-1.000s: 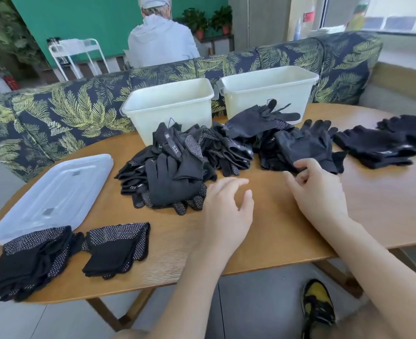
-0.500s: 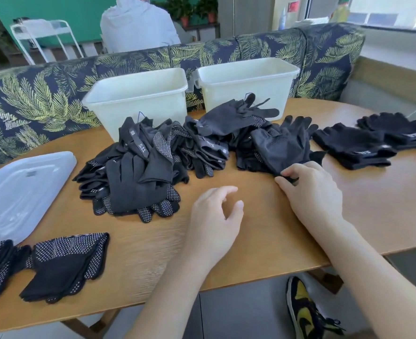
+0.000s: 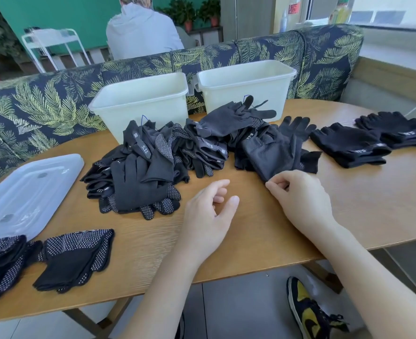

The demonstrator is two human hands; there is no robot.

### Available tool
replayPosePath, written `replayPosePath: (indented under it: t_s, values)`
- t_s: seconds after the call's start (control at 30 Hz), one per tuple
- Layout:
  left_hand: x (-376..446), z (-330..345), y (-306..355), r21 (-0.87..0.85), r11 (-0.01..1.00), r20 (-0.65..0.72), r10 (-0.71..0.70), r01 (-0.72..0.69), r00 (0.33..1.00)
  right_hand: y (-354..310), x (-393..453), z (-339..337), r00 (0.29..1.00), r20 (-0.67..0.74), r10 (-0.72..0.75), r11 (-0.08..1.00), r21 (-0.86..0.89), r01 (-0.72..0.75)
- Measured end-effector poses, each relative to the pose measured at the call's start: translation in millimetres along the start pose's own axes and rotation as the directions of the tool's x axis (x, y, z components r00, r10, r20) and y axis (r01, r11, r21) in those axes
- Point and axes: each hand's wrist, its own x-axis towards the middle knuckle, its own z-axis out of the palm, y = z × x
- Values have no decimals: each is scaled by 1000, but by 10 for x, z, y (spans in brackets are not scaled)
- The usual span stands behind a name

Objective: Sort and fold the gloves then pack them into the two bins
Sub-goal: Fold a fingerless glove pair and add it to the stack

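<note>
Two pale translucent plastic bins [image 3: 141,104] [image 3: 246,86], contents unseen, black knit gloves [image 3: 138,177] heaped on wooden table [image 3: 251,241], right hand [image 3: 297,199] pinching mesh glove [image 3: 273,152] edge, left hand [image 3: 207,216] loosely curled, holding nothing.

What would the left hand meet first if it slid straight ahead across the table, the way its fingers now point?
Probably bare table at first, then the near edge of the heap of loose gloves. The left hand is open and holds nothing. Depth is uncertain from one view.
</note>
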Motion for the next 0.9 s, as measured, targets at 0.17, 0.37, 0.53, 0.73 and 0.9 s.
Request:
replayPosePath:
  t_s: [0.17,0.37,0.53,0.73,0.9]
  values:
    - [-9,-35,44,3,1000,122,11,-11,992,-193,-414,-18,994,94,-46,999,27,44]
    - [10,-15,18,46,999,-23,-27,28,999,-322,-602,18,984,142,-106,994,-11,109]
    - [6,-24,3,119,993,3,6,-6,1000,-145,-362,-53,991,-27,-135,987,81,136]
    - [3,13,-1,193,980,71,28,-41,997,136,-150,-39,978,85,-189,972,160,173]
    - [-7,-24,-6,157,988,-83,17,-4,996,35,-262,-14,931,174,-321,939,185,289]
